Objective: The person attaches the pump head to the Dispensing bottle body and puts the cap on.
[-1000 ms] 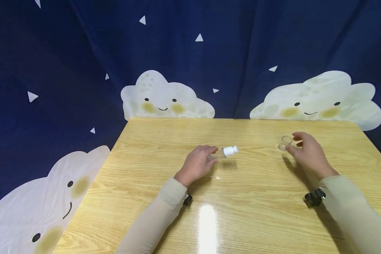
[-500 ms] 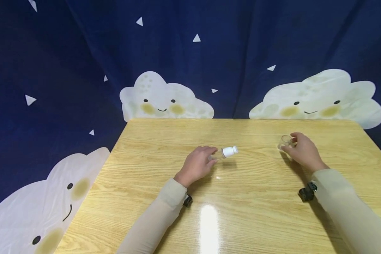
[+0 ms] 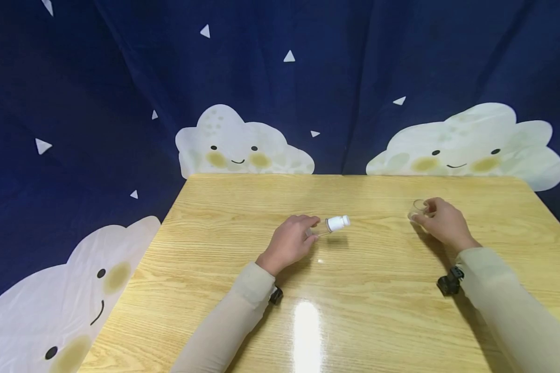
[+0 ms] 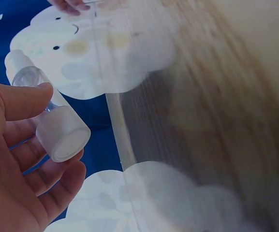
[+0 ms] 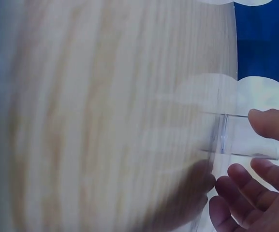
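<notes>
My left hand (image 3: 289, 242) holds a small pump bottle on its side, with its white pump end (image 3: 338, 223) pointing right and its clear part between thumb and fingers. Seen from the left wrist, the bottle's thick white base (image 4: 63, 134) faces the camera, and the thumb of the left hand (image 4: 21, 140) presses along its body. To the right, my right hand (image 3: 443, 221) grips a clear cylindrical cap (image 3: 416, 211) that stands upright on the table. In the right wrist view the thumb lies at one side of the clear cap (image 5: 245, 137), the fingers curled at the other.
Both hands work over a light wood-grain table (image 3: 368, 290) with a glossy reflection near the front. Behind its far edge hangs a dark blue curtain (image 3: 261, 77) printed with white clouds and triangles. A small black camera (image 3: 450, 282) sits at the right wrist.
My right hand has shifted slightly left and closed further around the clear cap, which stays in place. The left hand and pump bottle have hardly moved.
</notes>
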{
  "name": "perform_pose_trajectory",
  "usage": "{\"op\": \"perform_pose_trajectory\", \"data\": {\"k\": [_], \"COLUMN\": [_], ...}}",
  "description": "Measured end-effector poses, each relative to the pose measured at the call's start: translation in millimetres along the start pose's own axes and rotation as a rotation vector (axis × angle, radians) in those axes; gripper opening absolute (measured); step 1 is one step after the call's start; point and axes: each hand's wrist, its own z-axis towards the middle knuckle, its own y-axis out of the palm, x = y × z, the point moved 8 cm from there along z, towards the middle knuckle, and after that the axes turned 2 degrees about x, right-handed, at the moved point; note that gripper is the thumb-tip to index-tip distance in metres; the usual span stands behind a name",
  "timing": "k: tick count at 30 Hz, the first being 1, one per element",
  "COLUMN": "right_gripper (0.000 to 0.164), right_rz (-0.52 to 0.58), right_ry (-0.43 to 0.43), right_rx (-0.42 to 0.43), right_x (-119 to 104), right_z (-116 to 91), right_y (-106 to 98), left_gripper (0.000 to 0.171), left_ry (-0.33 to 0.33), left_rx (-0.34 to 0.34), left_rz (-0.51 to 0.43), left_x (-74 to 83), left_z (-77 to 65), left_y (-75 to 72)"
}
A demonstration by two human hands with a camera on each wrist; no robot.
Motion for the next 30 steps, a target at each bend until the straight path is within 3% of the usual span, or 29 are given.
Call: {"op": "perform_pose_trajectory", "data": {"k": [9, 30], "right_gripper": [0.06, 0.061], "right_rz": [-0.022, -0.04], "right_ry": [-0.025, 0.026], "right_rx": [0.025, 0.019], "right_x": [-2.9, 0.8], "right_z": [-1.5, -4.1], "right_y": [1.3, 4.1], "left_gripper": [0.038, 0.038], "left_ry": [0.013, 0.014], "left_rx": [0.008, 0.005], "left_rz": [0.017, 0.009], "left_x": [0.9, 1.2], "left_z": [-1.8, -4.8], "left_y": [0.3, -1.7]}}
